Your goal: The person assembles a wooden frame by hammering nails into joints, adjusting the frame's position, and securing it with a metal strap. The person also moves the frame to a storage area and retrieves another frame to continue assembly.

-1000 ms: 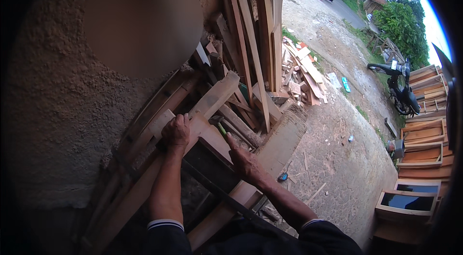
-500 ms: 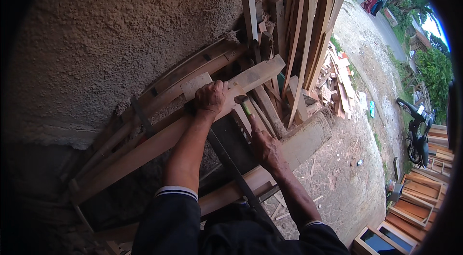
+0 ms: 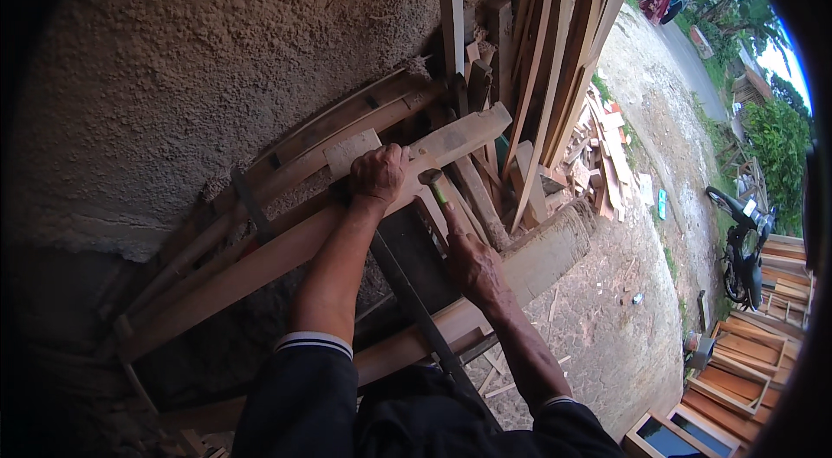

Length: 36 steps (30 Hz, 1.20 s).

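Observation:
My left hand (image 3: 379,174) is closed over the upper edge of a long wooden beam (image 3: 299,243), near its far end. Just left of those fingers, a short pale wood block (image 3: 351,152) lies against the beam. In my right hand (image 3: 475,267) is a hammer with a green handle (image 3: 439,195), the index finger stretched along it. Its dark head sits close to the beam's end, beside a crosspiece (image 3: 459,136); whether it touches the wood I cannot tell. Below, a second thick beam (image 3: 529,272) runs under my right forearm.
A rough wall (image 3: 234,51) rises at left. Tall planks (image 3: 563,42) lean at the back, beside scattered wood offcuts (image 3: 607,155). A dark metal bar (image 3: 407,289) crosses between the beams. At right stand a motorcycle (image 3: 744,250) and several wooden frames (image 3: 737,371).
The view has shifted a little, so the ground and motorcycle at right sit slightly differently. Both hands keep nearly the same place on the wood and hammer.

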### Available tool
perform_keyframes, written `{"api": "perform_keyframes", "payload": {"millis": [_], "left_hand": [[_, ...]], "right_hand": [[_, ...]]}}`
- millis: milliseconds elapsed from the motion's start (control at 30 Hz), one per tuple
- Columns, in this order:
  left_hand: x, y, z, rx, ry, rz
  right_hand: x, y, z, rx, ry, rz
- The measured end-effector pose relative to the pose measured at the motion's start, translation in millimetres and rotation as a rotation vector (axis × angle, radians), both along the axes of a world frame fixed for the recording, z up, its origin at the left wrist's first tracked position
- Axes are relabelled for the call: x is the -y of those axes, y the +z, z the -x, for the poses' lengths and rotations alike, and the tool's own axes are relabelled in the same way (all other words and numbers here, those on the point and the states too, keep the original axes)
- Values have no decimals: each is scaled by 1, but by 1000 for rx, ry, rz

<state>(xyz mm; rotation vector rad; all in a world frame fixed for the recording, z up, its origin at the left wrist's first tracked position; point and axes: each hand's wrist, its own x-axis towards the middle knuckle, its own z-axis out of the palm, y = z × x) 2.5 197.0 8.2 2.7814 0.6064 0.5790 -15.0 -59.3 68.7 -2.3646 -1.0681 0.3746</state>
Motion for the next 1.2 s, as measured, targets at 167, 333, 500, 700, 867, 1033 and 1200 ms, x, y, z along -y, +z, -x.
{"api": "perform_keyframes", "payload": {"millis": [167,333,500,700,867,1033,1200], "left_hand": [[0,0,0,38,-11,1],[-1,0,0,16,-5,-15],[0,-1,0,36,-8,-44],[-2,-1,-1,-7,-10,40],[0,-1,-1,7,-1,5],[-1,0,0,1,-4,36],[0,-2,-1,-6,5,15]], "right_hand": [[3,3,3,45,24,-82],[1,0,2,-68,21,-73],[-2,0,1,99,33,-265],[-3,0,1,-72,-58,-88],[-2,-3,-3,-106,12,46],[-1,-8,-2,27,-17,-228],[-1,-14,-4,13,-15,-105]]}}
